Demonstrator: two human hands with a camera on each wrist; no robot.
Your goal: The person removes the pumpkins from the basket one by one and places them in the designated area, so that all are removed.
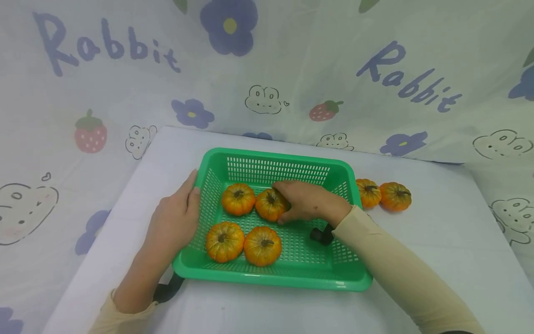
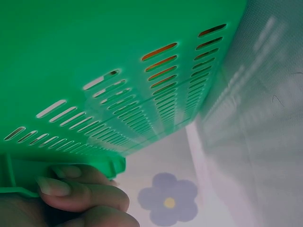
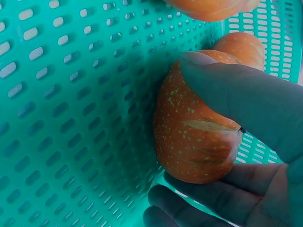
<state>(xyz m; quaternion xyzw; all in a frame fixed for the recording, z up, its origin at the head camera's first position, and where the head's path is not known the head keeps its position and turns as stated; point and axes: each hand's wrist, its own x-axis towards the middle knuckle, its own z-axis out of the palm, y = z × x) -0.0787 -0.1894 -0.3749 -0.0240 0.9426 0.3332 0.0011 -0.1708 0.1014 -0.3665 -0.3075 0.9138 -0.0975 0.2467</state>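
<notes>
A green plastic basket (image 1: 271, 277) with slotted walls stands on the white table. At its left rim my left hand (image 1: 175, 218) grips the edge, thumb on top; the left wrist view shows curled fingers (image 2: 85, 194) under the rim. Inside the basket, my right hand (image 1: 306, 199) holds a small orange pumpkin (image 1: 269, 205) between thumb and fingers. The right wrist view shows this pumpkin (image 3: 194, 127) close to the basket floor, the thumb across its upper side. Beside it lies another pumpkin (image 1: 238, 199). Two more, a left one (image 1: 225, 241) and a right one (image 1: 263, 246), sit nearer the front wall.
To the right of the basket, two pumpkins lie on the table, one (image 1: 369, 193) beside the basket wall and one (image 1: 396, 196) farther out. A patterned cloth (image 1: 267, 69) with rabbits and flowers hangs behind the table (image 1: 438, 260).
</notes>
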